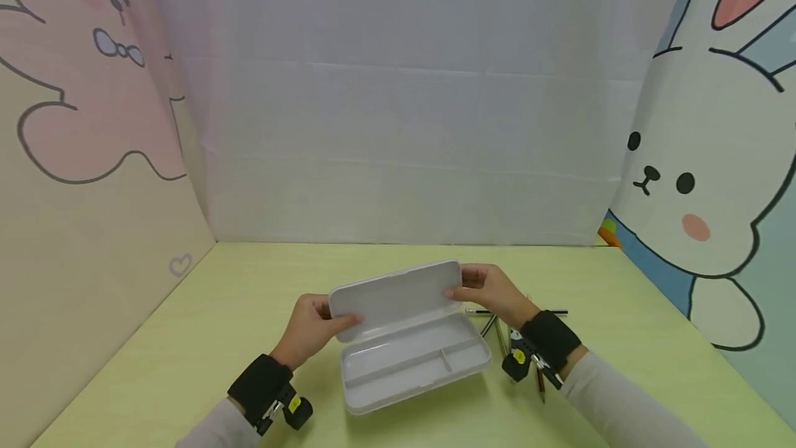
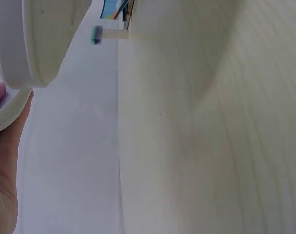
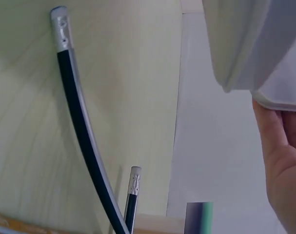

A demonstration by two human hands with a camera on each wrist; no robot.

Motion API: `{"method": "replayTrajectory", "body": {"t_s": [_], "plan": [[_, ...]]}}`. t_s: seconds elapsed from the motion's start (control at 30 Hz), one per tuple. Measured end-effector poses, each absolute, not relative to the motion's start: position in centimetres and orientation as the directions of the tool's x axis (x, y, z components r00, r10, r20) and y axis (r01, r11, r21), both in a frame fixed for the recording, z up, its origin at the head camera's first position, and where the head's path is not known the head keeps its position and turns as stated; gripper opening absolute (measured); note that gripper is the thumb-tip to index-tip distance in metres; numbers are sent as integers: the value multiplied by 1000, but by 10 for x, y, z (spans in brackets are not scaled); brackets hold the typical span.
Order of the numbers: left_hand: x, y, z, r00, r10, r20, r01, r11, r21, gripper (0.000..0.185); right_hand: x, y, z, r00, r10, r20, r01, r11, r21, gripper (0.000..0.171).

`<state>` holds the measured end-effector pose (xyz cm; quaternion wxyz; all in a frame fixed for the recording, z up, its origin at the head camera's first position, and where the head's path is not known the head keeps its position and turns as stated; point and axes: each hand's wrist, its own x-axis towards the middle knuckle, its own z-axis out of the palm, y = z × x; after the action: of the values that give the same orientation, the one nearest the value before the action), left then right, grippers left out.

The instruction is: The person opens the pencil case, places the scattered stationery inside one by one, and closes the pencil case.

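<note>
A white pencil case (image 1: 417,365) is held open above the table, its hinged lid (image 1: 398,296) raised toward the back. Inside, the tray shows dividers and no contents. My left hand (image 1: 311,330) pinches the lid's left end, thumb on the inner face and fingers behind. At the lid's right end my right hand (image 1: 494,290) grips it the same way. The left wrist view shows the case's end (image 2: 45,44) close up, with the left hand (image 2: 6,161) at the lid's edge. In the right wrist view the right hand (image 3: 284,161) holds the lid's corner.
Several pencils lie on the table right of the case, partly hidden by the right wrist; a dark striped pencil (image 3: 84,126) with an eraser end shows closest. The pale yellow table (image 1: 261,282) meets a white cloth backdrop (image 1: 404,123). Cartoon-printed panels (image 1: 696,178) stand at both sides.
</note>
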<state>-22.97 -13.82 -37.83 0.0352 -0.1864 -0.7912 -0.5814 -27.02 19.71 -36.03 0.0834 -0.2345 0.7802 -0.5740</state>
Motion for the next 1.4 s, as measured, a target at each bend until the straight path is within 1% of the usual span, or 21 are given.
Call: {"method": "replayTrajectory", "body": {"t_s": [0.13,0.23,0.3,0.47,0.6,0.73,0.87,1.13,1.4], "plan": [[-233,-143,-379,-949,151,278,310,264,913,25,-270,207,-360,-875,-454,170,-285,197,-938,59],[-235,-147,-380,-958,63,280,286,307,908,21,-266,215,-361,-867,-460,191,-298,172,-939,59],[-237,-149,-380,-958,1,286,268,347,899,20,-263,220,-361,-869,-457,191,-301,180,-937,59],[-239,-154,-379,-940,-125,316,236,429,872,21,-256,229,-362,-892,-417,172,-284,223,-933,58],[-241,-157,-380,-920,-179,348,231,469,852,19,-251,234,-364,-899,-404,168,-274,223,-935,58],[-244,-161,-385,-902,-207,379,230,513,827,17,-246,239,-364,-901,-397,176,-276,210,-938,56],[-247,-166,-391,-899,-214,382,219,536,815,16,-243,242,-365,-905,-380,190,-281,200,-939,56],[-253,-167,-399,-908,-196,370,211,551,808,16,-241,245,-368,-932,-328,154,-241,246,-939,60],[-255,-167,-403,-917,-149,370,221,582,783,20,-241,249,-370,-923,-340,180,-267,229,-936,58]]}}
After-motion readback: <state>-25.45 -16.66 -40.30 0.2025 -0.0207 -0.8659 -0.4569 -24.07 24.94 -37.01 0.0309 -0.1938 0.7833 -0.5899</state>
